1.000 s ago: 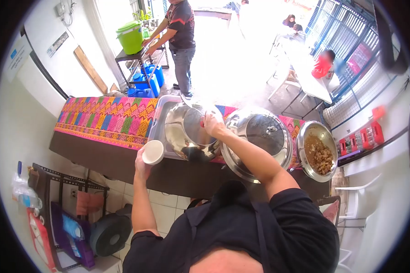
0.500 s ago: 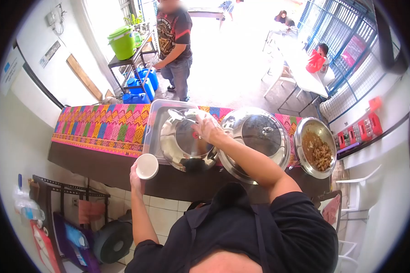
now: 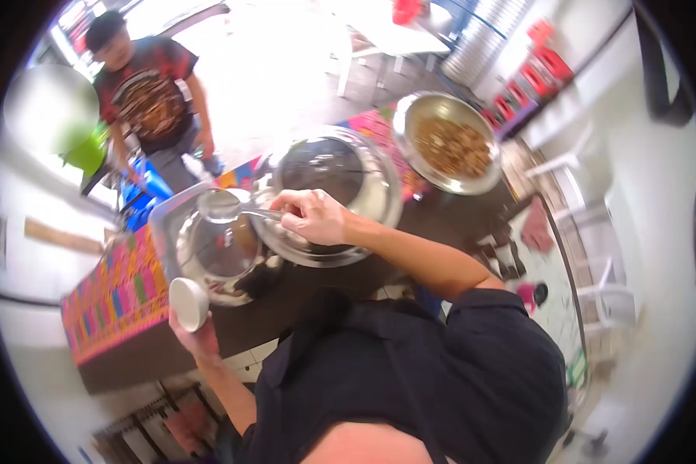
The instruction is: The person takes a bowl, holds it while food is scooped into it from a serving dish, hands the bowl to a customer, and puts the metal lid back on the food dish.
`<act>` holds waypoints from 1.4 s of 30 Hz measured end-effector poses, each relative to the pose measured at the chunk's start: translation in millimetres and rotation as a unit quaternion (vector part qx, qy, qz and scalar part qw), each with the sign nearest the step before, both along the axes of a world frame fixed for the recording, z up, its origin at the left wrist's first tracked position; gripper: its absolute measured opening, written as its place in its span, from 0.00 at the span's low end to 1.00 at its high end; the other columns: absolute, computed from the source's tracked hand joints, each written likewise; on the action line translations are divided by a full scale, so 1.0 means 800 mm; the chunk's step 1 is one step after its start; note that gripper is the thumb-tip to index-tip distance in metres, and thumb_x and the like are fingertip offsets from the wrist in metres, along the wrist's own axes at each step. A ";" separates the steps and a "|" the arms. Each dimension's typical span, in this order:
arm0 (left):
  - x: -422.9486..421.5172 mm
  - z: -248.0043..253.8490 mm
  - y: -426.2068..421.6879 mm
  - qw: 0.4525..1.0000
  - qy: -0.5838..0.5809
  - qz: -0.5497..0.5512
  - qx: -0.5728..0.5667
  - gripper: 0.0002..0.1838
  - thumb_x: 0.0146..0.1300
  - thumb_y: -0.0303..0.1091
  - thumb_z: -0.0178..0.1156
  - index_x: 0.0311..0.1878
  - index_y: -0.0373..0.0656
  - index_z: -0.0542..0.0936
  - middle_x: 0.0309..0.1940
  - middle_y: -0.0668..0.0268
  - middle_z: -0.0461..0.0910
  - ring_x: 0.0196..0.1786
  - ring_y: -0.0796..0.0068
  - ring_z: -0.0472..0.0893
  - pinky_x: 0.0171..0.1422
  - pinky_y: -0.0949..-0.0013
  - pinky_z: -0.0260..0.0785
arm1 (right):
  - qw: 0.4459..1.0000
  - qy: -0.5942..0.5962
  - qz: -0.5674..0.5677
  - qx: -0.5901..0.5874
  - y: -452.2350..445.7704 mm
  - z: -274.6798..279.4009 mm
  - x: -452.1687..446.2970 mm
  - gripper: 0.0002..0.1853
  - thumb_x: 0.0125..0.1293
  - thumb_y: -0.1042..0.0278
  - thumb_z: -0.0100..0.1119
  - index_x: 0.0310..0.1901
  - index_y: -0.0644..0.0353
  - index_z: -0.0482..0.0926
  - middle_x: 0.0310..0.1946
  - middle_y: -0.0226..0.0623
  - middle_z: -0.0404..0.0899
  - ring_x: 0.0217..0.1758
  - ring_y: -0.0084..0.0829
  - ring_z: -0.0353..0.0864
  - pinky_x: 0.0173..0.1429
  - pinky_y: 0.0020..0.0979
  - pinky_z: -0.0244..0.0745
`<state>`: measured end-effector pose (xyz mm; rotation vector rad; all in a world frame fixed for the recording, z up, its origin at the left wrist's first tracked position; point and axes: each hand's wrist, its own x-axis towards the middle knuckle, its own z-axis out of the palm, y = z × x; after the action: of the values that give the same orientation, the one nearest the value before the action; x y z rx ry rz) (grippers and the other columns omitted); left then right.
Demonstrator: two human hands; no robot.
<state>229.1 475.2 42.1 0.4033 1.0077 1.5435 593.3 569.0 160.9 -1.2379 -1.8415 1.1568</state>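
My left hand (image 3: 196,338) holds a white bowl (image 3: 188,304) tilted at the counter's near edge. Closed round the handle of a metal ladle (image 3: 220,206) is my right hand (image 3: 314,215), above two lidded metal pots. The smaller pot (image 3: 224,249) stands in a clear plastic tub (image 3: 162,224); the larger pot (image 3: 325,166) is right of it, partly behind my right hand. Farther right, a wide metal bowl (image 3: 406,116) holds brown food in sauce (image 3: 460,147).
A patterned cloth (image 3: 120,290) covers part of the dark counter (image 3: 131,357). Across it, at the upper left, stands a person (image 3: 151,100) near a green bucket (image 3: 89,153) and blue containers (image 3: 143,189). A white table (image 3: 402,35) is at the top.
The view has turned, with the counter now slanting. My right hand has lifted the ladle and moved it over the pots. The person across the counter now faces this way.
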 end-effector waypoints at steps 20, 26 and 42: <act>0.165 0.077 0.047 0.969 -0.082 -0.186 0.139 0.27 0.72 0.43 0.50 0.67 0.39 0.63 0.64 0.57 0.70 0.66 0.62 0.69 0.68 0.57 0.66 | 0.685 -0.563 -0.460 0.052 -0.058 -0.068 0.476 0.10 0.64 0.62 0.51 0.43 0.54 0.79 0.31 0.45 0.83 0.38 0.45 0.85 0.42 0.39 0.80; 0.217 0.093 0.047 0.984 -0.026 -0.155 0.079 0.25 0.72 0.43 0.49 0.63 0.34 0.67 0.61 0.59 0.73 0.62 0.69 0.74 0.66 0.64 0.67 | 0.718 -0.556 -0.414 0.053 -0.043 -0.075 0.439 0.10 0.65 0.62 0.49 0.41 0.55 0.79 0.29 0.46 0.83 0.36 0.45 0.85 0.42 0.41 0.80; 0.252 0.102 0.055 0.979 0.008 -0.191 0.064 0.26 0.72 0.40 0.49 0.65 0.30 0.65 0.63 0.57 0.70 0.66 0.67 0.69 0.70 0.63 0.60 | 0.837 -0.438 -0.324 0.055 0.010 -0.094 0.502 0.13 0.60 0.58 0.51 0.44 0.42 0.81 0.37 0.42 0.83 0.42 0.46 0.83 0.48 0.43 0.77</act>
<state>430.6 518.9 123.6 0.6599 0.7895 1.2602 995.3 577.2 85.6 -2.3136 -1.7325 0.0614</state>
